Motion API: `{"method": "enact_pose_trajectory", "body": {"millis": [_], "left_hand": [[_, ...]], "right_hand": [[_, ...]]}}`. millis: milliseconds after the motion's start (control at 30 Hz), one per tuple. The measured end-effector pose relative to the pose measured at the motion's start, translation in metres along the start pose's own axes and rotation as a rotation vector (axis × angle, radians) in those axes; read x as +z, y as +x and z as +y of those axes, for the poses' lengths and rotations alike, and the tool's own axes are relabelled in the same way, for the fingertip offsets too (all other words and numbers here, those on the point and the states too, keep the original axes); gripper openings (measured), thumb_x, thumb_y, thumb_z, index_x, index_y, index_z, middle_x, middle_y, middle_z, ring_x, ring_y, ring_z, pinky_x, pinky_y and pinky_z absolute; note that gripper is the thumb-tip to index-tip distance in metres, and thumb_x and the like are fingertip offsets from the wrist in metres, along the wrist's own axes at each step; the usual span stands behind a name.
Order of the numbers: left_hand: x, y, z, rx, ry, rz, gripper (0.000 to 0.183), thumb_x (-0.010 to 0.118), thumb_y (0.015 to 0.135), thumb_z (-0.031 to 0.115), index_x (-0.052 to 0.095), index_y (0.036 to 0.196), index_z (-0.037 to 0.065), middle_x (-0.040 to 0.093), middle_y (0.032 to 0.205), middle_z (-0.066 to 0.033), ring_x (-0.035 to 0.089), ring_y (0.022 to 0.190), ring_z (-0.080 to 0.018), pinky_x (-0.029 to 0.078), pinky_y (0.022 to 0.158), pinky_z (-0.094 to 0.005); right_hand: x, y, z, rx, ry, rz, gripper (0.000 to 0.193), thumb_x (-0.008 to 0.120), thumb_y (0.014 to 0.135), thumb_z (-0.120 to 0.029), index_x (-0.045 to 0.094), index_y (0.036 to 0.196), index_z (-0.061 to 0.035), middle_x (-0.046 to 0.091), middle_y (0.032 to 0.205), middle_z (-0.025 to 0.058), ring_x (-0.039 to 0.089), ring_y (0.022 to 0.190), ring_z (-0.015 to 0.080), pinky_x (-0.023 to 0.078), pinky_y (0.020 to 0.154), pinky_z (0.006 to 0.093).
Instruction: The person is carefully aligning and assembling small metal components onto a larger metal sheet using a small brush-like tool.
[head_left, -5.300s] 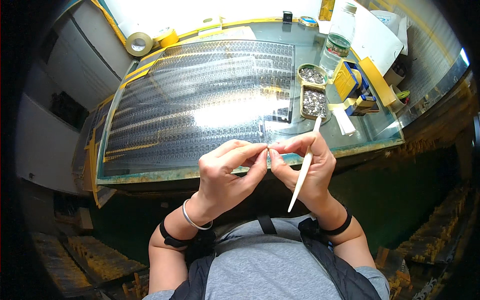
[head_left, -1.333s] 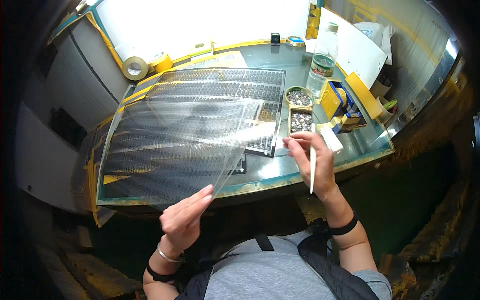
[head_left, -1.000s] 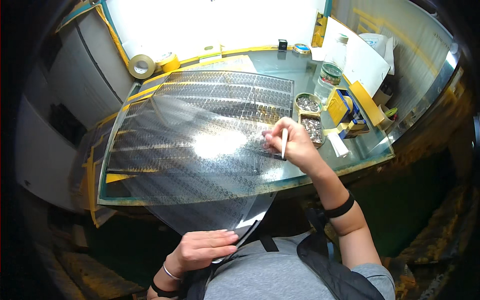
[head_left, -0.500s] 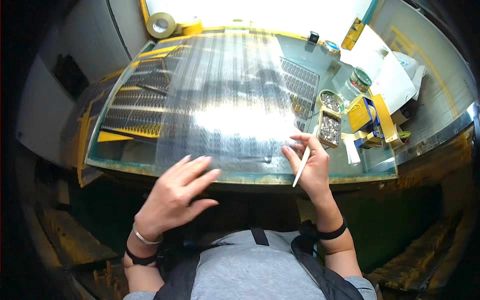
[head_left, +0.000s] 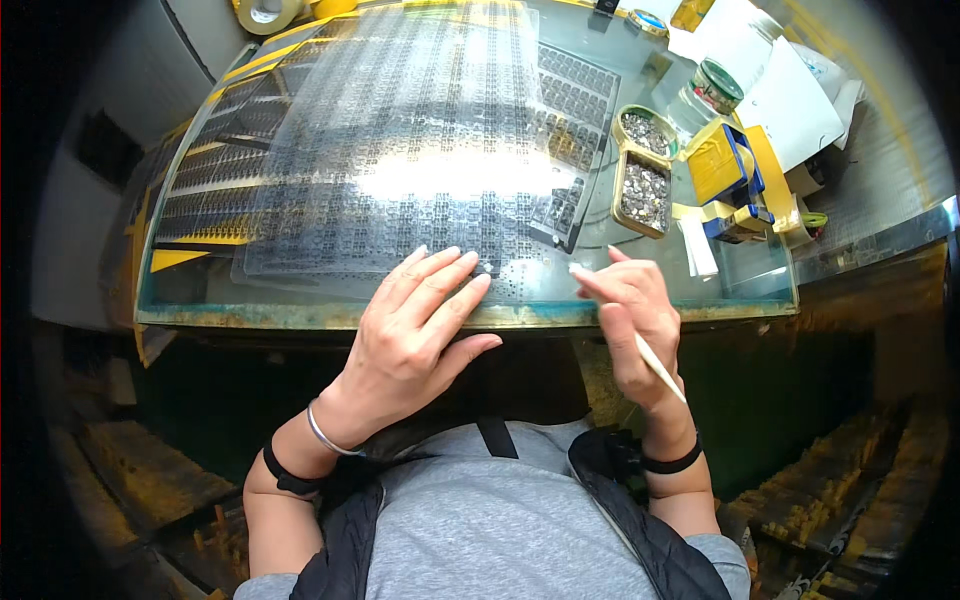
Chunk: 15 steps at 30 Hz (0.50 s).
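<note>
Head view shows the left hand [head_left: 408, 330] spread wide at the near edge of the clear sheet [head_left: 400, 120], where light, even pressure seems best, the right hand [head_left: 638, 318] holding a white stick [head_left: 660, 370].

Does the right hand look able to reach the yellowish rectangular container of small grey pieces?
Probably yes: the right hand is near the rectangular container, with nothing visible between them, though it holds a slender cream-coloured stick.
</note>
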<state>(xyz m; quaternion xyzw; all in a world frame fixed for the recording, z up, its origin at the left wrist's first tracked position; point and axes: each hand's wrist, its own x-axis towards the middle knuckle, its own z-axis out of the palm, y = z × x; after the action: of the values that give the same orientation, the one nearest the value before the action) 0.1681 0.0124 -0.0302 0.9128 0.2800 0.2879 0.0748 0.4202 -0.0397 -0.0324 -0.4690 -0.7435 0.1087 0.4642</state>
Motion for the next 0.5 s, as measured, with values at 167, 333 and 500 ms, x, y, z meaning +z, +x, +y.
{"method": "enact_pose_trajectory", "body": {"millis": [167, 333, 500], "left_hand": [[0.008, 0.018, 0.011, 0.027, -0.044, 0.037, 0.056, 0.08, 0.076, 0.024, 0.061, 0.121, -0.002, 0.059, 0.129, -0.0178, 0.054, 0.124, -0.0341, 0.04, 0.107, -0.0492], [0.021, 0.022, 0.012, -0.003, 0.001, -0.003, 0.052, 0.079, 0.076, 0.022, 0.062, 0.12, -0.002, 0.06, 0.128, -0.0174, 0.055, 0.122, -0.0339, 0.041, 0.106, -0.0488], [0.024, 0.015, 0.012, 0.026, -0.004, 0.037, 0.041, 0.077, 0.078, 0.017, 0.066, 0.113, -0.001, 0.062, 0.125, -0.0162, 0.057, 0.119, -0.0324, 0.043, 0.105, -0.0484]], "right_hand": [[0.009, -0.003, 0.0, 0.014, -0.014, 0.074, 0.022, 0.071, 0.077, 0.001, 0.071, 0.099, -0.0013, 0.072, 0.09, 0.0084, 0.063, 0.093, 0.0275, 0.045, 0.101, 0.0496], [0.005, -0.008, 0.004, 0.007, -0.044, 0.061, 0.019, 0.077, 0.073, -0.003, 0.074, 0.091, -0.0047, 0.072, 0.089, 0.0084, 0.065, 0.091, 0.0273, 0.044, 0.101, 0.0502], [0.001, -0.005, 0.003, -0.043, -0.03, 0.021, 0.018, 0.078, 0.071, -0.003, 0.074, 0.088, -0.0066, 0.073, 0.087, 0.0077, 0.067, 0.092, 0.0273, 0.045, 0.101, 0.0497]]}}
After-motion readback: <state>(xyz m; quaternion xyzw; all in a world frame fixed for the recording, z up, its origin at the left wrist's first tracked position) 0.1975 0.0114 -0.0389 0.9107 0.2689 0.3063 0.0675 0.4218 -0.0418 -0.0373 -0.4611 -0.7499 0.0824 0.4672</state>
